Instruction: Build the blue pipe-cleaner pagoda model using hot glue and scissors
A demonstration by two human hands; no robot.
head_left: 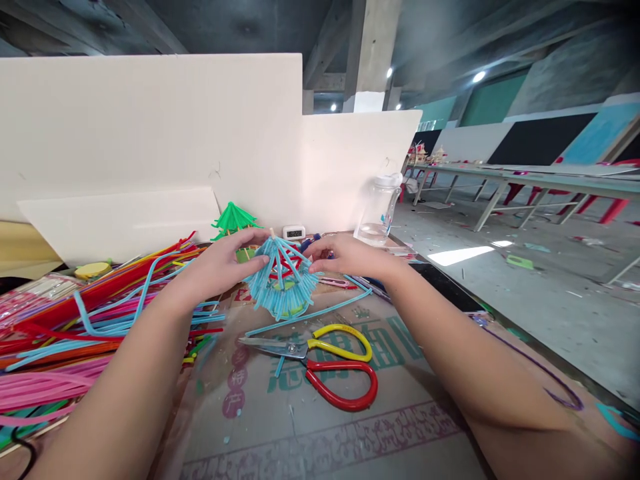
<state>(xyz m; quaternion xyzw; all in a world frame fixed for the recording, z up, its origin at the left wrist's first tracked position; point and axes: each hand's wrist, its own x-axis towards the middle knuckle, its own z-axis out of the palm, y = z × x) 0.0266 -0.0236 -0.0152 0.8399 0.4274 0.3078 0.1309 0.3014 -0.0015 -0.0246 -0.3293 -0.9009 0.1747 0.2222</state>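
The scissors [320, 363] are left lying on the surface [350, 440], just below the blue umbrella frame [283, 283], which is held above it between the left hand [227, 263] and right hand [345, 257], fingers pinched on its rim. The thin ribs could probably be bent if squeezed harder.

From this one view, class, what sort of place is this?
Probably a craft workshop in a large hall: heaped pipe cleaners, scissors on the table, long workbenches behind.

Blue pipe-cleaner umbrella [283, 280] between hands
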